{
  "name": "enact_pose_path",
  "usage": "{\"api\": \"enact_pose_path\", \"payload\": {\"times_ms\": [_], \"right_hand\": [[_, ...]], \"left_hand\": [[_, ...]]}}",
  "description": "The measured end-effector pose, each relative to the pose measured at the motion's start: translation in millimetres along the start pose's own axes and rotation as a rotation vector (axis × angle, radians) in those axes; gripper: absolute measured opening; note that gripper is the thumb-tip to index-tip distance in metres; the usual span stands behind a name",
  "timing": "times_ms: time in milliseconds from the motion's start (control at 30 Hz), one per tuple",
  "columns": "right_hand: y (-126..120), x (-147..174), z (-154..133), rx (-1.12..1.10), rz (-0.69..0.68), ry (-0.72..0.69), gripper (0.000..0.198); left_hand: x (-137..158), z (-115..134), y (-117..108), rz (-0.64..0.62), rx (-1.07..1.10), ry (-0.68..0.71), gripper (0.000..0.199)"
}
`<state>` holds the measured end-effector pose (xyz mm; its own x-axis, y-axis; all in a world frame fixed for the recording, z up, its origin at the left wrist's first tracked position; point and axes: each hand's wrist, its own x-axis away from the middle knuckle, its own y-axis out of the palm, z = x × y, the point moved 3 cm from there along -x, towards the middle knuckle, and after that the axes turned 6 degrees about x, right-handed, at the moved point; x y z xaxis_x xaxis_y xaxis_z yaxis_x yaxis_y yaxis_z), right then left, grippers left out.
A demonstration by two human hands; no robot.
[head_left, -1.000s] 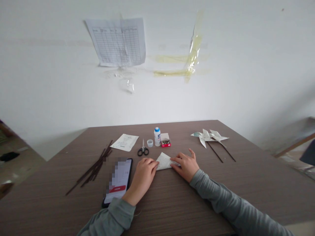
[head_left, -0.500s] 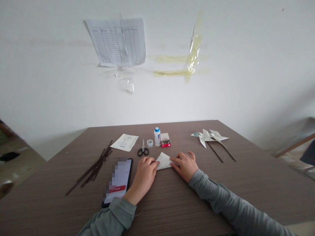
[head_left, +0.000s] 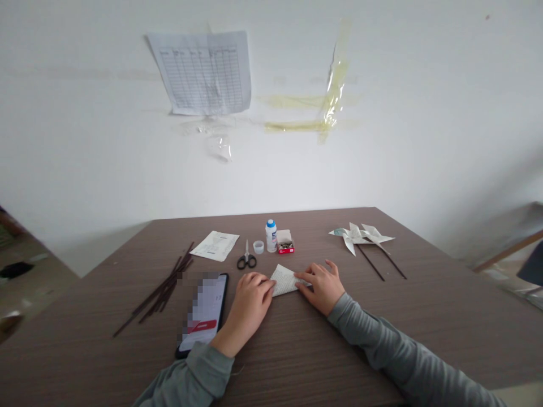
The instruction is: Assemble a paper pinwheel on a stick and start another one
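A folded piece of printed paper, roughly triangular with its point toward the wall, lies on the table between my hands. My left hand grips its left corner, thumb and fingers closed together. At the right corner my right hand pinches the paper with thumb and forefinger, while its little finger sticks up. My fingers cover both ends of the paper. Just beyond it are black-handled scissors, a small clear cup, a white bottle with a blue cap and a red box of small metal pieces.
A phone lies beside my left forearm, with several dark thin sticks left of it. Printed paper sheets rest farther back. Two paper pinwheels on dark sticks lie at the right. The table meets a white wall.
The folded paper has shifted and turned very slightly, its right side moving a little right. Both hands have moved with it and keep their hold.
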<state>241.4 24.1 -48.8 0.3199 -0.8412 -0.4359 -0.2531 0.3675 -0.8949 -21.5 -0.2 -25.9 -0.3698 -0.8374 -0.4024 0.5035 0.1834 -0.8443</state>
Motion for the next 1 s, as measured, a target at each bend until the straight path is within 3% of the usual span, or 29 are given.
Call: {"api": "enact_pose_path", "payload": {"times_ms": [500,833,1000], "right_hand": [[1,-2,-3,0.042,-0.036,0.022,0.033],[11,-2,1,0.083,0.063,-0.015,0.028],[10,-3,-1,0.105,0.028,-0.011,0.029]], "left_hand": [[-2,2,-1,-0.003,-0.057,-0.039,0.031],[-2,1,-1,0.005,-0.060,-0.062,0.031],[-2,2,0,-0.015,-0.079,-0.067,0.032]]}}
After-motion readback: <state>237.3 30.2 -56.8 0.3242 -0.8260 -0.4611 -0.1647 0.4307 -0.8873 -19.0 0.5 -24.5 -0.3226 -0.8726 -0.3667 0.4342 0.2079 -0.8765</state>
